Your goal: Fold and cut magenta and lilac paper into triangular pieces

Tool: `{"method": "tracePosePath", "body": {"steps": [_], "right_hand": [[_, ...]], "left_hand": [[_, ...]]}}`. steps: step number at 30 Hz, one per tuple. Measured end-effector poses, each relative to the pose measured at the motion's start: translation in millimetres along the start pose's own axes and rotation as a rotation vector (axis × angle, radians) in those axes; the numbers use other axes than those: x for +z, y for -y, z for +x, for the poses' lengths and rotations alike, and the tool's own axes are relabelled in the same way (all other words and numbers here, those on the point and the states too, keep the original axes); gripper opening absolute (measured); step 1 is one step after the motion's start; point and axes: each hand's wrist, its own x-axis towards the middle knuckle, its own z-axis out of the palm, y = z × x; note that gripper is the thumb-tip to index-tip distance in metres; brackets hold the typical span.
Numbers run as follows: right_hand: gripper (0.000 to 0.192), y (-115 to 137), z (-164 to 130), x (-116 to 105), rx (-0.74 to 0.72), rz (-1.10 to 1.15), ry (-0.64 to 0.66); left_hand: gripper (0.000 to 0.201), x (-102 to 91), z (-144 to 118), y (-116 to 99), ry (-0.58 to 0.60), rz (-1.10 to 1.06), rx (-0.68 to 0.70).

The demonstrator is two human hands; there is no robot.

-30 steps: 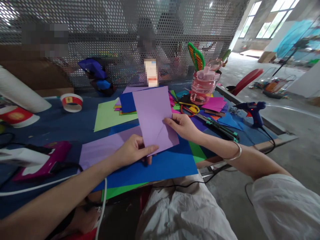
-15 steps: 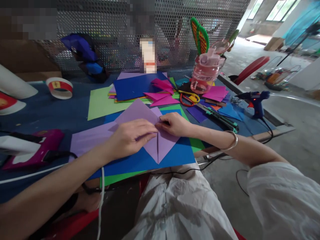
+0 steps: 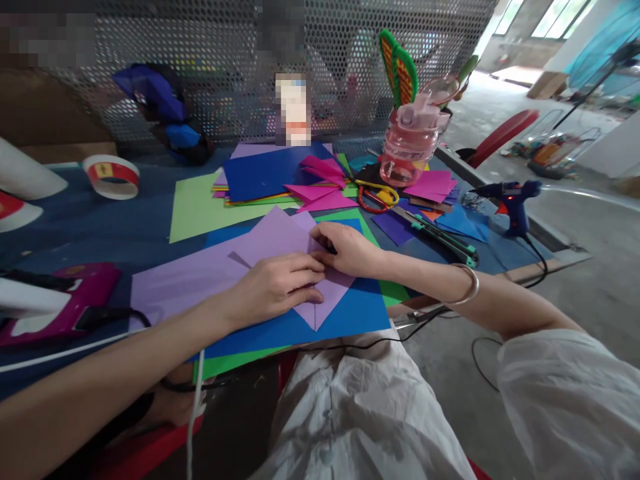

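A sheet of purple paper (image 3: pixel 341 285), folded to a point at its near end, lies on blue paper (image 3: pixel 357 313). My left hand (image 3: pixel 283 283) rests across its left flap, fingers stretched out and pressed down beside the centre crease. My right hand (image 3: pixel 350 250) is on the right flap, thumb and forefinger curled together at the crease, pinching the paper there. The two hands' fingertips almost meet. Another flat purple sheet (image 3: pixel 170 288) stretches out to the left, partly under my left forearm. Green paper (image 3: pixel 245 362) shows below the blue.
Behind stand stacked coloured sheets (image 3: pixel 265 175), scissors (image 3: pixel 373 197) and a pink bottle (image 3: pixel 407 147). To the right are a utility knife (image 3: pixel 440 240) and a glue gun (image 3: pixel 515 203) with its cord. A tape roll (image 3: pixel 111 177) and a magenta device (image 3: pixel 90 293) are at left.
My left hand has moved slightly right and pressed down onto the crease, and the left flap now lies flatter. The gap along the crease has narrowed. My right hand has hardly moved.
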Motion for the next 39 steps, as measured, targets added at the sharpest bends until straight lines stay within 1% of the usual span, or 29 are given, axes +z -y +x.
{"method": "tracePosePath", "body": {"steps": [2,4,5,7,8,10,12,15,20,24,28,34,39], "right_hand": [[0.027,-3,-2,-3,0.012,0.047,-0.042],[0.031,-3,-6,-10,0.017,0.073,-0.093],[0.029,-2,-10,-15,0.021,0.082,-0.116],[0.019,4,-20,-26,0.035,0.101,-0.131],[0.013,9,-26,-31,0.045,0.109,-0.120],[0.004,22,-41,-38,0.070,0.114,-0.035],[0.005,36,-53,-39,0.095,0.087,0.066],[0.005,53,-64,-31,0.099,0.009,0.164],[0.012,64,-64,-18,0.161,-0.051,0.218],[0.017,63,-62,-18,0.188,-0.069,0.193],[0.022,56,-61,-25,0.221,-0.056,0.178],[0.019,33,-60,-43,0.295,0.041,0.132],[0.022,16,-61,-54,0.357,0.073,0.134]], "left_hand": [[0.037,0.6,0,3,-0.006,-0.004,0.000],[0.036,1.3,1,5,-0.008,-0.019,-0.021],[0.035,1.6,1,7,-0.006,-0.029,-0.034],[0.035,2.0,2,9,0.004,-0.046,-0.056],[0.035,2.2,2,10,0.010,-0.053,-0.068],[0.035,2.5,3,11,0.023,-0.071,-0.090],[0.035,2.5,3,10,0.041,-0.095,-0.105],[0.038,1.5,3,9,0.067,-0.122,-0.129],[0.050,-0.9,2,6,0.081,-0.174,-0.163],[0.056,-0.8,1,5,0.082,-0.186,-0.153],[0.057,0.3,0,5,0.072,-0.149,-0.133],[0.062,-0.4,-1,6,0.090,-0.138,-0.128],[0.059,-0.3,-1,6,0.088,-0.134,-0.124]]}}
